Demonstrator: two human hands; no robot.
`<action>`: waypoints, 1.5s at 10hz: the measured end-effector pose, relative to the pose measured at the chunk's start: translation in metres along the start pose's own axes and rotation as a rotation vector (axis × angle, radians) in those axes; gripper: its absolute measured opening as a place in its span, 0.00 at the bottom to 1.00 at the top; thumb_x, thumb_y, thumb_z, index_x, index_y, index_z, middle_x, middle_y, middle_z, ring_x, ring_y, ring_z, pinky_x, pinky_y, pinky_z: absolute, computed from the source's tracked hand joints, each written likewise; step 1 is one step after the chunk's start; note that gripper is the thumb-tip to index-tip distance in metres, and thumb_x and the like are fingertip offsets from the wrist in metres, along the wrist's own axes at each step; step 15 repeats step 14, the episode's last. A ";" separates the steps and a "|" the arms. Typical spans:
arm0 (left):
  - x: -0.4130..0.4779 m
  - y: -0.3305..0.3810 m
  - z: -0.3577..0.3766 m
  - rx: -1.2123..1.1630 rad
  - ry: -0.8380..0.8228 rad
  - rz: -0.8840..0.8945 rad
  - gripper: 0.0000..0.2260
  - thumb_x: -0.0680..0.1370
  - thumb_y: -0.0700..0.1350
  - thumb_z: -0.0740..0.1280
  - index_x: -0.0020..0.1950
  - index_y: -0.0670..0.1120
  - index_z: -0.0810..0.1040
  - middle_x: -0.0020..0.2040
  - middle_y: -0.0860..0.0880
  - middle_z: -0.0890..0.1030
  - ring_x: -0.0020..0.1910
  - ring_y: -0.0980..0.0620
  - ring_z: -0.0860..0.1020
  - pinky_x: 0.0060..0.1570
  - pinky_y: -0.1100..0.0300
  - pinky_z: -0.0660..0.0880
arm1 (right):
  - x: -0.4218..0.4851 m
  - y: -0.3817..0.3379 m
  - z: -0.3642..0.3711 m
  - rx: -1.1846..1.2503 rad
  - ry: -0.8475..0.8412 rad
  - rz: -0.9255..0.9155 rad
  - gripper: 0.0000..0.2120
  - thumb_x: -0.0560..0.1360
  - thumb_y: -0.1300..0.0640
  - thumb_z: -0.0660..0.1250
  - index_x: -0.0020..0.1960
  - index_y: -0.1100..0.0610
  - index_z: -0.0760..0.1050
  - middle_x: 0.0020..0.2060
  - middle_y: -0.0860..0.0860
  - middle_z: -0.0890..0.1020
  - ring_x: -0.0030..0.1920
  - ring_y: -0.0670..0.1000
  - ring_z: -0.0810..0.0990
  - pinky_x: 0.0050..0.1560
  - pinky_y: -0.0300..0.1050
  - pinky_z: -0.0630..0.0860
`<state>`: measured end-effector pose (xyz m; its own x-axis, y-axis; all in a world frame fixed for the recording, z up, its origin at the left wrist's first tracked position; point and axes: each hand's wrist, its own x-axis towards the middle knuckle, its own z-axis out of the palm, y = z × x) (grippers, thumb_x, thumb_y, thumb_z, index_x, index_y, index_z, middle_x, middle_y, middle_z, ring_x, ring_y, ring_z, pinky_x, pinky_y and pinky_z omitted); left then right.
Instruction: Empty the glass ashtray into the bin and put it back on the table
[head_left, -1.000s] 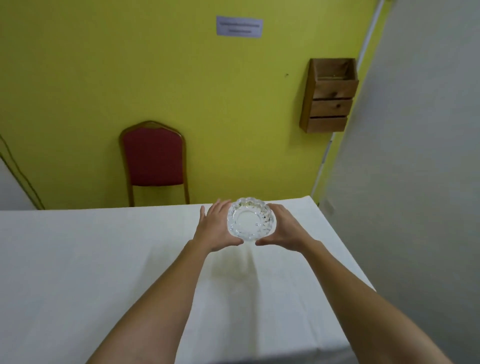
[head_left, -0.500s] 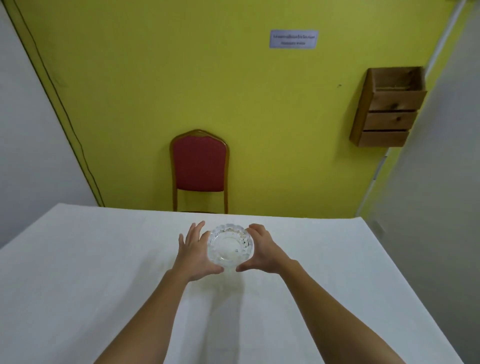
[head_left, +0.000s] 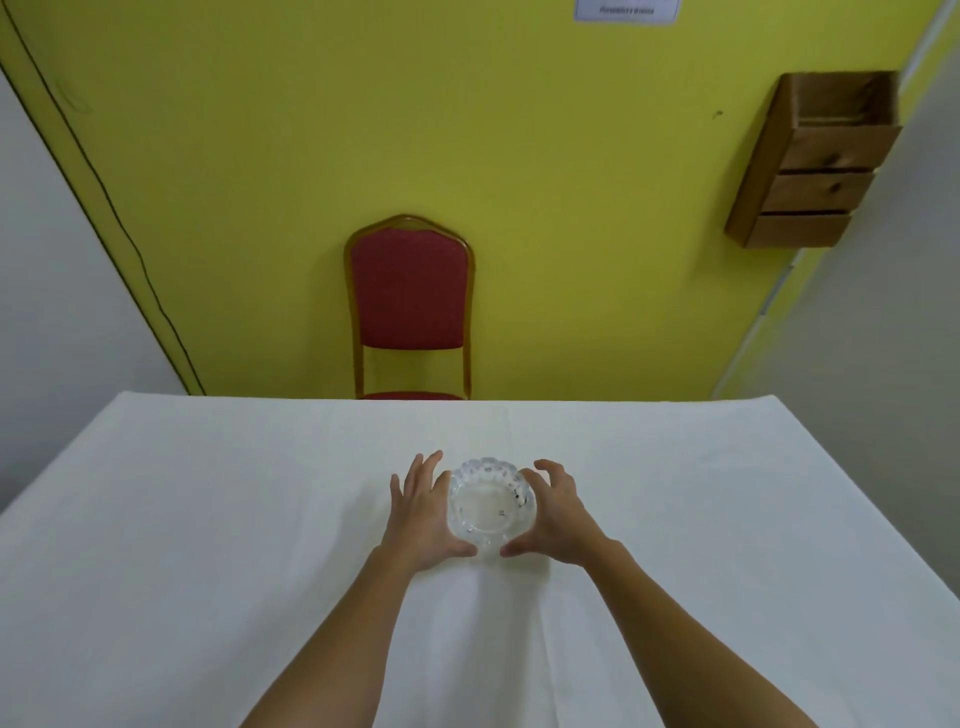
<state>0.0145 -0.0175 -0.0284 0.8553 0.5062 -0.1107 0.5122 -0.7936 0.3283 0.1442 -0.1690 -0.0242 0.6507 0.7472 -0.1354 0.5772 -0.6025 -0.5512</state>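
A round cut-glass ashtray (head_left: 491, 506) with a scalloped rim sits near the middle of the table (head_left: 208, 519), which is covered by a white cloth. A few dark specks cling to its inner right wall. My left hand (head_left: 423, 512) cups its left side and my right hand (head_left: 558, 514) cups its right side, thumbs meeting at its near edge. Both hands grip it. No bin is in view.
A red padded chair (head_left: 410, 291) with a wooden frame stands behind the table's far edge against the yellow wall. A wooden box shelf (head_left: 815, 166) hangs on that wall at the upper right. Grey partitions flank both sides.
My view has swung left and the ashtray, held in both hands, has come from the table's far right corner to the middle and gone down onto the cloth.
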 end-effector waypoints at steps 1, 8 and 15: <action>0.003 -0.010 0.005 0.008 -0.040 0.024 0.46 0.65 0.62 0.75 0.75 0.45 0.60 0.80 0.49 0.45 0.79 0.46 0.40 0.77 0.42 0.40 | -0.002 -0.004 0.010 -0.020 -0.006 0.040 0.51 0.56 0.43 0.81 0.72 0.52 0.61 0.74 0.55 0.55 0.74 0.58 0.53 0.73 0.56 0.60; 0.018 -0.021 0.015 0.094 -0.189 0.015 0.50 0.65 0.65 0.73 0.78 0.48 0.54 0.80 0.49 0.47 0.79 0.45 0.43 0.77 0.41 0.43 | 0.003 0.004 0.026 -0.053 -0.081 0.116 0.51 0.55 0.37 0.78 0.71 0.50 0.59 0.69 0.55 0.61 0.72 0.57 0.58 0.73 0.50 0.59; 0.006 -0.010 -0.018 0.248 -0.429 -0.107 0.52 0.72 0.61 0.70 0.79 0.48 0.35 0.80 0.43 0.40 0.79 0.42 0.40 0.75 0.39 0.41 | 0.004 -0.015 0.009 -0.260 -0.334 0.231 0.65 0.61 0.41 0.78 0.76 0.52 0.32 0.76 0.60 0.48 0.76 0.62 0.49 0.72 0.66 0.56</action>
